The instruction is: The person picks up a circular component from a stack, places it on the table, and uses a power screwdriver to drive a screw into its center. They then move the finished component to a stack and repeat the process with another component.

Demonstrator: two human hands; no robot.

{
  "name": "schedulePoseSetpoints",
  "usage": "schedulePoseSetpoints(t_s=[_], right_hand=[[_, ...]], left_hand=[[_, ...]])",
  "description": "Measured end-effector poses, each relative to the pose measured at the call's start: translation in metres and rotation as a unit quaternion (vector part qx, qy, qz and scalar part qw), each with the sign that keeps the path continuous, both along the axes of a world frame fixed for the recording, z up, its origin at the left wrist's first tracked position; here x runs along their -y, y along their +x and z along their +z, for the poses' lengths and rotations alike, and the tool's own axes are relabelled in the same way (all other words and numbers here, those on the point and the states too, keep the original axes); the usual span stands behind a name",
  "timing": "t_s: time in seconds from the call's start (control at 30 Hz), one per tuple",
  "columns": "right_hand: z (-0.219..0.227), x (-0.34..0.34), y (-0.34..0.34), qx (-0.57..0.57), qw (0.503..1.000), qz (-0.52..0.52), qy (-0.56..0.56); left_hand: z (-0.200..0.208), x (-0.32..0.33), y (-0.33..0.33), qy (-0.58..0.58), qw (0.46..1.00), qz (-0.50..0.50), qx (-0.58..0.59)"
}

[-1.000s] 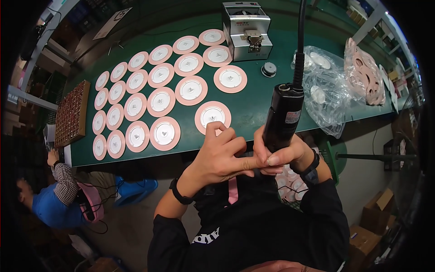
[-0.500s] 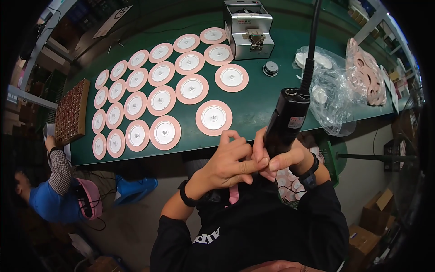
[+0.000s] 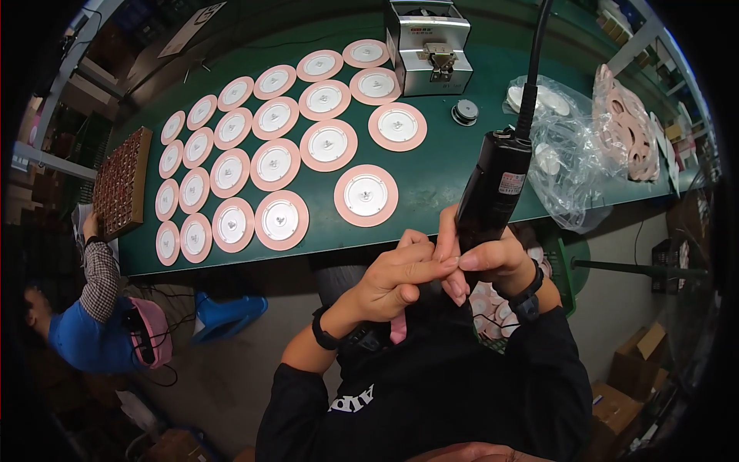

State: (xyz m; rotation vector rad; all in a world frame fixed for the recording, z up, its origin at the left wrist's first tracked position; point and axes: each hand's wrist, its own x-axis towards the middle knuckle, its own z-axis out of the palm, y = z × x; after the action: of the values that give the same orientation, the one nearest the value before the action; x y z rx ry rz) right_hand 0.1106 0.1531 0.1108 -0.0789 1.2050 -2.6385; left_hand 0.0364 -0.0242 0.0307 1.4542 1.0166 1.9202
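Note:
A black corded electric screwdriver (image 3: 496, 189) hangs upright on its cable. My right hand (image 3: 493, 266) is closed around its lower end, thumb and fingers bent toward the left. There the right fingertips meet those of my left hand (image 3: 392, 277), whose index finger and thumb are stretched toward them. Whatever lies between the touching fingertips is too small or hidden to make out. Beyond my hands, one pink-rimmed disc (image 3: 366, 195) with a white centre and small metal fitting lies nearest, apart from the rows of similar discs (image 3: 275, 163) to the left.
A silver-and-black machine (image 3: 431, 50) stands at the table's (image 3: 431, 169) back. Right of it are a grey round part (image 3: 464, 112), a clear plastic bag (image 3: 566, 162) and pink ring pieces (image 3: 623, 123). A co-worker in blue (image 3: 88, 339) reaches toward a compartmented tray (image 3: 123, 185) at left.
The screwdriver and my right hand have shifted slightly right. My left fingers have drawn in, and the fingertips of both hands still meet.

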Motion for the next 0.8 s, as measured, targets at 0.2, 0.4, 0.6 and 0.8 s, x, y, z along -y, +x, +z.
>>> schedulePoseSetpoints(t_s=[0.2,0.4,0.6,0.8], right_hand=[[-0.009,-0.002,-0.001,-0.051,0.999,-0.001,-0.004],[-0.018,-0.003,-0.003,-0.078,0.996,-0.033,-0.001],[-0.016,-0.008,-0.010,-0.106,0.992,-0.054,-0.046],[0.009,-0.053,-0.053,-0.284,0.890,-0.320,0.157]], left_hand=[[-0.011,0.003,0.012,-0.027,0.991,-0.010,0.133],[-0.011,-0.006,0.019,-0.020,0.929,-0.082,0.359],[-0.015,-0.002,0.007,-0.014,0.939,-0.045,0.341],[-0.034,0.030,-0.033,-0.143,0.934,0.321,-0.068]])
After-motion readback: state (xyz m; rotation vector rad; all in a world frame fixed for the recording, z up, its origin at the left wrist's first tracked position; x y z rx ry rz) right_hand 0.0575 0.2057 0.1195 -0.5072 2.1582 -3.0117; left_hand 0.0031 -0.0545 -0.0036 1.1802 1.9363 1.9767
